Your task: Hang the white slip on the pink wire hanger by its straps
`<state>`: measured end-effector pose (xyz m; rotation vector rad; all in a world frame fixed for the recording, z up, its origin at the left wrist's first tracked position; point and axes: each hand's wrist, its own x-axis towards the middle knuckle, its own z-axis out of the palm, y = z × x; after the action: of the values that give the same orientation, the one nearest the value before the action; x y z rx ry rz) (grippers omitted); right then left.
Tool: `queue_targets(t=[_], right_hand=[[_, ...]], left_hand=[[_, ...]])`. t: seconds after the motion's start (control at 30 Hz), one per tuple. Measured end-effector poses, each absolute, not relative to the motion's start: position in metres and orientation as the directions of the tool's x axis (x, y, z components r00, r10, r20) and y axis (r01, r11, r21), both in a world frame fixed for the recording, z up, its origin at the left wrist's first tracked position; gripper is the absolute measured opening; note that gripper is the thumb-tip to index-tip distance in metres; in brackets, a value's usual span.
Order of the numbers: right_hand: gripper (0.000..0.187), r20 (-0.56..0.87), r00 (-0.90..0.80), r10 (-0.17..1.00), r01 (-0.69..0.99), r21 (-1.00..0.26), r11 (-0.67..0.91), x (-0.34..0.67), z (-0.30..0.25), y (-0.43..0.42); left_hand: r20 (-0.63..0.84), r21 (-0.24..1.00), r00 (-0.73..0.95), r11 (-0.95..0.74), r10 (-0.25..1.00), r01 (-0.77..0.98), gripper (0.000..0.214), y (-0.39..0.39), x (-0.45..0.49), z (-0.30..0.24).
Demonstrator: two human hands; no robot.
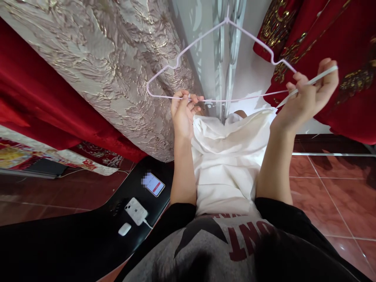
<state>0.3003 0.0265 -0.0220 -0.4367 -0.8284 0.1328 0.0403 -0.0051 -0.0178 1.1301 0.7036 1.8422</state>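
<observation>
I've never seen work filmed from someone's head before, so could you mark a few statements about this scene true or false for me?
1. The left hand holds the hanger. True.
2. The hanger is bright green. False: it is pale pink.
3. A white strap crosses the right hand. True.
4. The lit phone lies on the floor. False: it lies on a black surface.

Shirt (160, 256): grey front, marked with a dark star (201, 231) and large dark red lettering (246, 238), partly in shadow. Left sleeve (178, 221) and right sleeve (283, 215): black, ending near the elbow. Forearms (184, 172) bare below.
</observation>
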Motion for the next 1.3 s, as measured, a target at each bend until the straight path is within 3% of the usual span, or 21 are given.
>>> queue_targets(t=[0.1, 0.2, 0.3, 0.4, 0.5, 0.63, 0.77, 0.93, 1.03, 1.2, 1.3], right_hand=[[0.035, 0.703, 0.659, 0.269, 0.121, -0.452, 0.884, 0.296, -0.018, 0.014], [0.021, 0.773, 0.378, 0.510, 0.165, -0.598, 0.784, 0.274, -0.010, 0.000], [0.020, 0.706, 0.108, 0.700, 0.325, -0.690, 0.646, 0.246, -0.017, -0.001], [0.028, 0.738, 0.129, 0.662, 0.405, -0.649, 0.645, 0.233, -0.035, 0.012], [0.032, 0.787, 0.214, 0.578, 0.446, -0.605, 0.659, 0.238, -0.045, 0.027], [0.037, 0.804, 0.262, 0.534, 0.480, -0.589, 0.650, 0.252, -0.044, 0.033], [0.040, 0.808, 0.240, 0.538, 0.493, -0.579, 0.649, 0.254, -0.047, 0.034], [0.046, 0.814, 0.220, 0.538, 0.498, -0.568, 0.656, 0.256, -0.052, 0.037], [0.047, 0.805, 0.235, 0.545, 0.482, -0.584, 0.654, 0.257, -0.051, 0.037], [0.045, 0.779, 0.253, 0.574, 0.386, -0.625, 0.678, 0.254, -0.048, 0.035], [0.043, 0.772, 0.246, 0.586, 0.349, -0.634, 0.690, 0.247, -0.048, 0.034]], left_hand=[[0.450, 0.769, -0.233, -0.507, 0.862, -0.390, 0.006, -0.004, 0.043, -0.018], [0.440, 0.774, -0.224, -0.494, 0.869, -0.395, 0.008, -0.004, 0.047, -0.019], [0.436, 0.788, -0.193, -0.476, 0.879, -0.390, 0.014, -0.004, 0.047, -0.020], [0.446, 0.809, -0.165, -0.475, 0.880, -0.346, 0.015, -0.003, 0.036, -0.022], [0.481, 0.805, -0.271, -0.543, 0.834, -0.239, 0.029, -0.006, 0.015, -0.025], [0.679, 0.674, -0.421, -0.738, 0.602, 0.032, 0.037, -0.017, -0.014, -0.021], [0.826, 0.530, -0.330, -0.828, 0.456, 0.183, 0.040, -0.019, -0.028, -0.004], [0.834, 0.530, -0.294, -0.827, 0.467, 0.188, 0.025, -0.001, -0.034, 0.008], [0.835, 0.530, -0.257, -0.837, 0.486, 0.138, 0.040, 0.006, -0.044, 0.001], [0.746, 0.663, -0.172, -0.742, 0.643, 0.102, 0.064, 0.013, -0.059, -0.006], [0.794, 0.608, -0.085, -0.788, 0.602, 0.101, 0.073, 0.023, -0.053, 0.008]])
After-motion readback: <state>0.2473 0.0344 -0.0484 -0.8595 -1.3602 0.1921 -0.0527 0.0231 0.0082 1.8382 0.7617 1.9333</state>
